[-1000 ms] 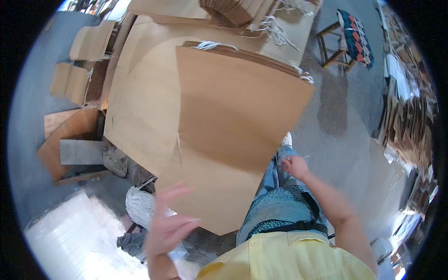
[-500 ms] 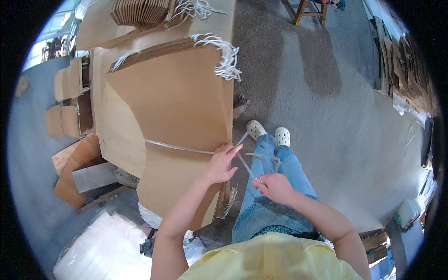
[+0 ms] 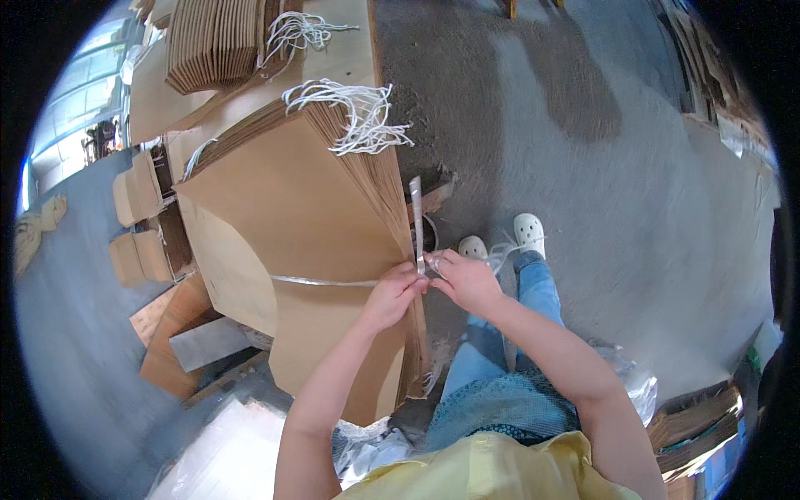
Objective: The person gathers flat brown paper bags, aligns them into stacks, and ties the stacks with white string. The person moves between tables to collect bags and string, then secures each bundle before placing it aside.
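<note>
A stack of flat brown kraft paper bags [image 3: 292,192] with white cord handles [image 3: 354,112] at its far end lies on the bench. Across its top runs a white plastic strap [image 3: 321,282], reaching the stack's right edge. There my left hand [image 3: 393,296] is closed with its fingers pinched on the strap. Right beside it, nearly touching, my right hand [image 3: 465,282] also grips the strap. One strap end stands up above the fingers, and a loose length trails to the right of my right hand. The exact crossing between my fingertips is hidden.
Another bundle of folded brown bags [image 3: 212,46] with white cords stands farther up the bench. Left of the bench are cardboard pieces [image 3: 179,333] and brown boxes. A white plastic-wrapped bundle [image 3: 225,454] lies at the lower left. Wooden stool legs [image 3: 512,8] show at the far edge.
My right hand has come up and left from over my lap to meet my left hand at the stack's edge. A strap end now points upward. The whole view has shifted.
</note>
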{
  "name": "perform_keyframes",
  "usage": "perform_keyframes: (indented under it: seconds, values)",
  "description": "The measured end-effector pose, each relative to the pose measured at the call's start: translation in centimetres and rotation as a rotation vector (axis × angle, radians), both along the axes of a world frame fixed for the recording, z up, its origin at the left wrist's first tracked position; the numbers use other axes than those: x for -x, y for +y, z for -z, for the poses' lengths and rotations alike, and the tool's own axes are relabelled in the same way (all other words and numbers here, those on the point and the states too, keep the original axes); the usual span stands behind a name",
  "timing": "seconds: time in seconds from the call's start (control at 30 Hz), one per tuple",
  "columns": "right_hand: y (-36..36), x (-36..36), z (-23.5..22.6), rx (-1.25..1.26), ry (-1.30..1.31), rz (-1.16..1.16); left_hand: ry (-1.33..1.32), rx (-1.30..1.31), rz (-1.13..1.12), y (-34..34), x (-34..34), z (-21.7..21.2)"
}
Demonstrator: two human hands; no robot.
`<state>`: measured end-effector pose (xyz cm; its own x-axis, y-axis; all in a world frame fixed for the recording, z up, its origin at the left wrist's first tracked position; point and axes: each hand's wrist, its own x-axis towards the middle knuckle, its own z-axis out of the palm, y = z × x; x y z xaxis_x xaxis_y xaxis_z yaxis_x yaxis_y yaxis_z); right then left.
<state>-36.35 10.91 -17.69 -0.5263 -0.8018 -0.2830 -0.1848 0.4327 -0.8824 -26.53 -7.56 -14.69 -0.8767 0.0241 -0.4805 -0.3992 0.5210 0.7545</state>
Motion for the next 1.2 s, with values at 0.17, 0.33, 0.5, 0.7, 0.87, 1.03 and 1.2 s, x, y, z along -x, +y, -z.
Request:
perform_keyframes:
  seconds: [0.17, 0.33, 0.5, 0.7, 0.87, 1.03, 1.2]
  values:
    - [1.3, -2.0, 1.8, -0.105, 0.092, 0.019, -0.609, -0.381, -0.170, -1.7, 3.9, -1.9]
    - [-0.9, -10.1, 0.9, -0.070, -0.047, 0.174, -0.823, -0.402, -0.312, -1.5, 4.8, -1.3]
    - [1.0, -6.5, 4.0, -0.149, -0.506, 0.198, -0.091, 0.442, 0.352, 1.8, 3.5, -3.7]
    - [0.9, -4.8, 0.7, 0.199, -1.134, 0.641, 0.457, 0.529, 0.566, 0.2, 0.7, -4.4]
    - [-1.7, -6.0, -1.7, 0.172, -1.138, 0.700, 0.560, 0.394, 0.551, -0.2, 0.2, -3.3]
    - [-2.1, -6.5, -0.9, 0.249, -0.985, 0.750, 0.630, 0.398, 0.586, -0.6, -0.2, -2.4]
    - [-4.2, -4.3, -0.5, 0.492, -1.575, 1.040, 0.515, 0.631, 0.417, -1.4, -2.5, -1.9]
